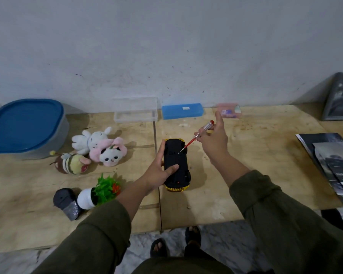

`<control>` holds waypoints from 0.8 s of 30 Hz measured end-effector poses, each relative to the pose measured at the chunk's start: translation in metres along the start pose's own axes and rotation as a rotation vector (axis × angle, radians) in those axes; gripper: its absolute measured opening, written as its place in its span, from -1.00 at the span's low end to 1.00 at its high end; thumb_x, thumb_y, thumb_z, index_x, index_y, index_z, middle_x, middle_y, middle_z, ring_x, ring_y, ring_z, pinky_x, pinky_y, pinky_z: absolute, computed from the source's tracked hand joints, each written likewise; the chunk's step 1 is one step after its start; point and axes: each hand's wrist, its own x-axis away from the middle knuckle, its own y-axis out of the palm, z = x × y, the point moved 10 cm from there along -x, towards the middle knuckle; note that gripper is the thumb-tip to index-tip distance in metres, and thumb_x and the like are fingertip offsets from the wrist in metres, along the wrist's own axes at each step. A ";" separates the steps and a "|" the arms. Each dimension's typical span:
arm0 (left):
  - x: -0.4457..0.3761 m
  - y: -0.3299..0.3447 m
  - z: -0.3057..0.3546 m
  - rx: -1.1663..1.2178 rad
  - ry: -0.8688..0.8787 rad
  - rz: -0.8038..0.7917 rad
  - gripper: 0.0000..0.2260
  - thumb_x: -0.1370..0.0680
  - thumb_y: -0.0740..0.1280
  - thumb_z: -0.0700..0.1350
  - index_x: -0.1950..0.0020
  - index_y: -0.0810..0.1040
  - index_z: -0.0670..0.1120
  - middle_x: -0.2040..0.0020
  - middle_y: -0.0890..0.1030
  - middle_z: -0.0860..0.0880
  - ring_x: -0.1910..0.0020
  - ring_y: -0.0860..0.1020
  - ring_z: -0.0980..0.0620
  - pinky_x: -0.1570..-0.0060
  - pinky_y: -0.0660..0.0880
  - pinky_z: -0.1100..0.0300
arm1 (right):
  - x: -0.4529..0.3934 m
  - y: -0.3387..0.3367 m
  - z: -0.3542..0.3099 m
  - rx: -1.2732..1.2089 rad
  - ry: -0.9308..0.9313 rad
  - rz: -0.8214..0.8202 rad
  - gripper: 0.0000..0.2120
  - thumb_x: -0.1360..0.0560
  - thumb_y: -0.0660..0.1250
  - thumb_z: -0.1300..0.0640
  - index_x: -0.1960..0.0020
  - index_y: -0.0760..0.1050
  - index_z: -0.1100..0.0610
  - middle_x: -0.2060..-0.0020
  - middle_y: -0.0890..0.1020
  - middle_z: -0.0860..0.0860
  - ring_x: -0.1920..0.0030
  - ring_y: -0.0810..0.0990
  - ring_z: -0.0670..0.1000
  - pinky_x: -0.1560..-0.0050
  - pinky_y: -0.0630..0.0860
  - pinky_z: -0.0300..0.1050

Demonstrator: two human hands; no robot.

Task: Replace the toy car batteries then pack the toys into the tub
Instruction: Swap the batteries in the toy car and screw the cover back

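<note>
- Table (246,175): pale plywood, two boards meeting in a seam that runs just left of the toy car; the car serves as landmark below.
- Tub (28,131): grey, blue lid on, far left of the car, at the table's back-left, against the wall.
- Dark booklets (331,163): stacked well right of the car, at the table's right edge.
- Toy car (176,165): upside down near the middle of the table, black underside up, yellow body showing at both ends.
- Left hand (158,171): clamped on the car, fingers along its left flank, thumb pressed across the underside.
- Right hand (214,139): above and right of the car, pinching a screwdriver.
- Clear plastic box (135,111): behind the car, slightly left, by the wall; blue case (182,111) directly behind the car.
- Plush toys left of the car: white bunny (91,138), pink-hooded panda (110,153), striped bee (71,163), all touching or nearly so.
- Small potted plastic plant (99,191): on its side, front-left of the car.
- Screwdriver (198,135): red, clear handle, tilted, tip down on the car's underside toward the far end.
</note>
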 end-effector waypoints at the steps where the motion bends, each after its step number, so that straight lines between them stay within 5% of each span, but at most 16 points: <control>1: 0.000 0.000 0.000 0.003 0.000 -0.001 -0.21 -0.56 0.33 -0.15 -0.49 -0.16 0.32 -0.50 0.26 0.05 -0.37 0.39 -0.03 -0.28 0.45 -0.08 | 0.000 0.000 -0.001 0.001 -0.001 0.000 -0.31 -0.54 0.24 0.36 -0.51 0.03 -0.08 -0.12 0.41 0.01 0.15 0.64 -0.05 0.02 0.60 -0.14; 20: -0.003 -0.009 0.009 -0.034 0.026 -0.007 -0.21 -0.55 0.34 -0.12 -0.47 -0.15 0.37 -0.49 0.24 0.06 -0.37 0.35 0.01 -0.29 0.44 -0.06 | -0.005 0.011 -0.010 0.026 -0.030 -0.018 -0.37 -0.55 0.21 0.36 -0.50 0.11 -0.03 0.08 0.40 -0.15 0.14 0.62 -0.07 0.15 0.57 -0.27; 24: -0.004 -0.010 0.011 -0.042 0.037 -0.013 -0.21 -0.55 0.35 -0.10 -0.47 -0.16 0.36 -0.48 0.24 0.06 -0.40 0.33 0.00 -0.32 0.41 -0.04 | -0.004 0.013 -0.015 0.068 -0.066 -0.011 -0.38 -0.55 0.22 0.36 -0.49 0.15 -0.05 -0.12 0.41 -0.04 0.12 0.63 -0.07 0.05 0.61 -0.18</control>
